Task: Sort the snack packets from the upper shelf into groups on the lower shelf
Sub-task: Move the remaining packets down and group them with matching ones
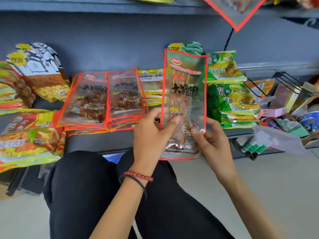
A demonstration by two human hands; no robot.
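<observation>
Head view: we hold a clear, red-edged snack packet (185, 87) upright in front of the lower shelf (96, 142), above our knees (82, 183), and not yet on any pile. Our left hand (150, 135) pinches its lower left edge, thumb on the front and fingers (151, 114) curled behind. Our right hand (214, 142) pinches the lower right edge the same way, so both hands are clamped on the packet.

We judge it light and thin: floppy film with a firmer lump of food in the bottom half. The glossy plastic looks slippery, so the sealed edges low down, near the weight, seem the best hold. One hand on a side seam should do for laying it flat.

Two matching piles (103, 100) lie side by side on the lower shelf, just left of the packet. Yellow packets (151, 87) sit behind and green packets (231, 97) to the right. Another red-edged packet (238, 12) juts over the upper shelf (103, 6).
</observation>
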